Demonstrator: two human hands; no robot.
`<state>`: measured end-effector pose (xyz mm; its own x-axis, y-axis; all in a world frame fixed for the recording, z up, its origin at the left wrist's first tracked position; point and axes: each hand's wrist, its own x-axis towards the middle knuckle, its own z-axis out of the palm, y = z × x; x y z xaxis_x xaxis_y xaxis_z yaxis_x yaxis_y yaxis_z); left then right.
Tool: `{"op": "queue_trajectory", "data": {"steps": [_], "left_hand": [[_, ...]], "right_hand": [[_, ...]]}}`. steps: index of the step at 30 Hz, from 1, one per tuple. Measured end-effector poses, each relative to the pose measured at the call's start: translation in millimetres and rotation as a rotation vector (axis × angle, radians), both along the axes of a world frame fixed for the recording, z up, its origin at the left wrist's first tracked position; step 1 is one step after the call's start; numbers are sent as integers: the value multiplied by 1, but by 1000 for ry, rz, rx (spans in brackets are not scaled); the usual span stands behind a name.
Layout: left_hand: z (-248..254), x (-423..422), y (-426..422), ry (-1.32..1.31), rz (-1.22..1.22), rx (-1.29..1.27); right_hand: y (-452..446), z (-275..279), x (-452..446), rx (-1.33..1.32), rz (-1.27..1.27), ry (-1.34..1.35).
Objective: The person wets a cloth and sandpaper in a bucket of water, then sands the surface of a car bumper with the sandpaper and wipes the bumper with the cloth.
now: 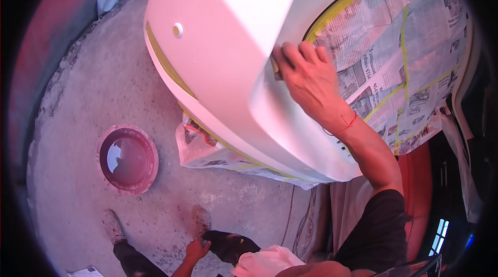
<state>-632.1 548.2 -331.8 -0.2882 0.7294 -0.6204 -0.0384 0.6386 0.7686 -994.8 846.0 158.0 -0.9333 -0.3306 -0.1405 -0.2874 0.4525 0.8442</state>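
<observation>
My right hand (311, 77) presses against the edge of a white, smooth car body panel (218, 43), beside a large opening. Its fingers are closed round a small tan sanding pad (275, 66), mostly hidden under the fingers. Newspaper (384, 64) bordered with yellow-green masking tape (340, 7) covers the opening next to that hand. Low in the view, my left hand (197, 250) is near my knee. Its fingers look curled in, and I see nothing in them.
A round reddish basin (154, 160) with liquid in it stands on the stained concrete floor (98, 100), left of the panel. More masking paper (228, 160) hangs below the panel's lower edge. Cords (311, 214) run along the floor near the panel.
</observation>
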Motion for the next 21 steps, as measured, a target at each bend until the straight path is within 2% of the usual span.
{"op": "queue_trajectory", "data": {"steps": [2, 3, 6, 7, 8, 10, 13, 17, 19, 21], "left_hand": [[0, 1, -2, 1, 16, -4], [0, 0, -3, -1, 24, 6], [4, 0, -5, -6, 14, 19], [5, -1, -4, -1, 6, 18], [4, -1, -4, -2, 6, 18], [1, 1, -3, 20, 5, 6], [7, -7, -3, -5, -6, -7], [7, -7, -2, -9, 6, 0], [7, -9, -3, 7, 25, 13], [13, -11, -5, -2, 26, 13]], "right_hand": [[2, 14, -8, -41, 130, 238], [-1, 21, -15, -62, 106, 310], [7, 28, -32, 20, 185, 362], [8, 16, -28, 2, 67, 288], [12, 4, -20, 2, 67, 287], [17, -18, -3, -9, 40, 120], [9, -20, 11, 68, -7, 24], [-8, 5, 0, -50, -7, 32], [-7, 15, -12, -130, 124, 273], [1, 0, -14, -88, 77, 257]]}}
